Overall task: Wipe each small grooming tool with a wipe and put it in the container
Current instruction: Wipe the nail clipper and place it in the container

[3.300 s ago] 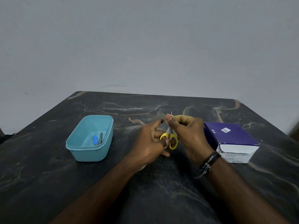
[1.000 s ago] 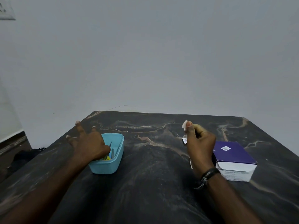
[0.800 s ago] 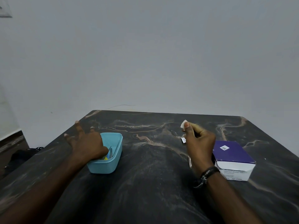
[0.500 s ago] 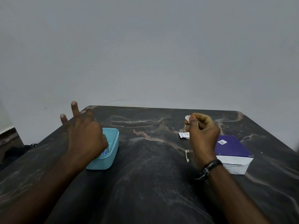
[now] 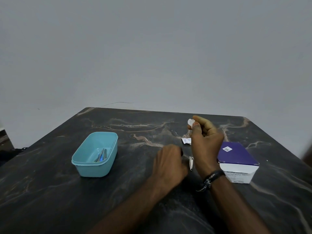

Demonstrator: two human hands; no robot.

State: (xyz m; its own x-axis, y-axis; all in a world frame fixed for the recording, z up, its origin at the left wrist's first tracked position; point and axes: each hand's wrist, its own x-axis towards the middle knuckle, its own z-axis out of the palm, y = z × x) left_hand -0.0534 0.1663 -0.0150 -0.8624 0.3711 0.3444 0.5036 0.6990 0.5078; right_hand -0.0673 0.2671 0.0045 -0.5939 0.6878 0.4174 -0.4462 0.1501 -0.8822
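A teal container (image 5: 108, 163) sits on the left of the dark marble table (image 5: 50, 191), with several small metal tools (image 5: 101, 155) lying inside, one blue-tipped. A silver nail clipper (image 5: 191, 163) lies on the table between my hands. My left hand (image 5: 168, 164) hovers just left of the clipper, its back to the camera, fingers loosely bent and holding nothing that I can see. My right hand (image 5: 206, 142) is raised above the table and pinches a small white wipe (image 5: 190, 123) between thumb and fingertips.
A torn white sachet wrapper (image 5: 186, 141) lies just beyond the clipper. A purple and white box (image 5: 237, 160) stands to the right of my right wrist. A plain grey wall rises behind the table's far edge.
My left hand has left the teal container and crossed right to the nail clipper. The scissors held earlier now lie in the container. My right hand keeps the wipe raised.
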